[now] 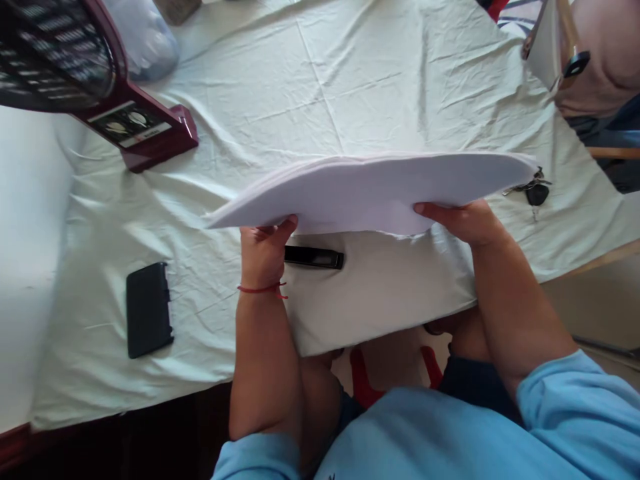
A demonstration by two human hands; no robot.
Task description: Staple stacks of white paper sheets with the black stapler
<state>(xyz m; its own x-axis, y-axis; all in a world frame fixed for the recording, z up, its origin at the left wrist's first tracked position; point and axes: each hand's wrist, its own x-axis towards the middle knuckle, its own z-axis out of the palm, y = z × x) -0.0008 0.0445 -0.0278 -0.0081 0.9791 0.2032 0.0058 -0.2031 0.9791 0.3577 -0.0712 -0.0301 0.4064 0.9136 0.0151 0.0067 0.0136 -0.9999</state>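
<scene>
A stack of white paper sheets (360,190) is held up above the cloth-covered table, bowed along its far edge. My left hand (266,250) grips its near edge on the left, thumb on top and the other fingers mostly hidden underneath. On the right, my right hand (463,219) holds the same stack, its thumb lying over the sheets and its fingers out of sight below. Just right of my left wrist, a black stapler-like object (315,257) lies on the cloth, partly covered by that hand.
A pale green cloth (370,80) covers the table. At left lie a flat black case (149,310) and a dark red fan (160,137) with a plastic bag (145,40) behind it. Keys (537,193) rest at right, near a chair with clothing (600,73).
</scene>
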